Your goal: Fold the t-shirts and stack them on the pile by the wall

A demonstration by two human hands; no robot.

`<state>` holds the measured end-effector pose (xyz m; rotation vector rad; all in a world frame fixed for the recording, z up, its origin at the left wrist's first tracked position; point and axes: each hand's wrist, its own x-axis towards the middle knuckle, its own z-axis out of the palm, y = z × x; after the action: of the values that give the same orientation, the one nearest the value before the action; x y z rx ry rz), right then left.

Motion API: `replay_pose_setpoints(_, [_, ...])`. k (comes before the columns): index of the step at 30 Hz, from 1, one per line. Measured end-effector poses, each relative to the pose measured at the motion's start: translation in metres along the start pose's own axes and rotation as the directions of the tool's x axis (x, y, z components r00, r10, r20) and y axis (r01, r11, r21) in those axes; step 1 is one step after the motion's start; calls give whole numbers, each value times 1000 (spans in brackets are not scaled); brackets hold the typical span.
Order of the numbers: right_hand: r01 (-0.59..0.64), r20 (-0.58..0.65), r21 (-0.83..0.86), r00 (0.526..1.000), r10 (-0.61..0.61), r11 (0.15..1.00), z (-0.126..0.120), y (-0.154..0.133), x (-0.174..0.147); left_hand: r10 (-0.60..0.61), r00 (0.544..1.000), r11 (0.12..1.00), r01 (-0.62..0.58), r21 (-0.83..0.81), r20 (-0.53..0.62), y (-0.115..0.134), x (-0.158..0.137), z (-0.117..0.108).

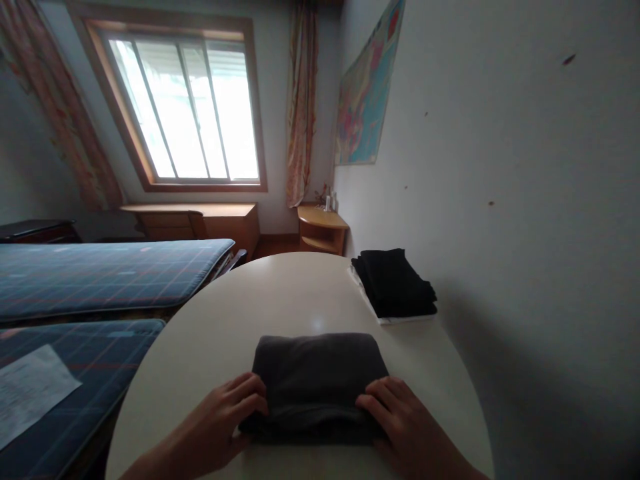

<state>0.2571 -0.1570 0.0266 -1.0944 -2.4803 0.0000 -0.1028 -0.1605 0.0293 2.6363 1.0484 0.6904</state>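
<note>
A blue plaid mattress (115, 353) lies beside the round white table (295, 287); any lettering on the wall map (367, 100) is too small for me to read. The folded dark grey cloth (320, 373) rests on the table's near side, while marks on the mattress's paper sheet (33, 387) blur. The left hand (233, 407) and right hand (395, 410) grip the cloth's opposite sides, fingers curled.

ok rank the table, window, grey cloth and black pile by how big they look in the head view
1. Table
2. Window
3. Grey cloth
4. Black pile
The grey cloth is nearer the camera, so real sizes may differ.
</note>
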Motion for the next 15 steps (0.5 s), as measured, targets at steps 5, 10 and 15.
replay_pose_setpoints(5, [93,68,-36,994,-90,995,-2,1,-7,80,995,987,-87,132,52,11,-3,-8])
replay_pose_setpoints(10, [32,263,-11,964,-28,999,-28,-13,24,39,999,973,-39,228,4,31,32,-14])
replay_pose_setpoints(15, [-159,129,-32,978,162,987,-29,-31,95,-202,950,940,256,225,-239,36,93,8])
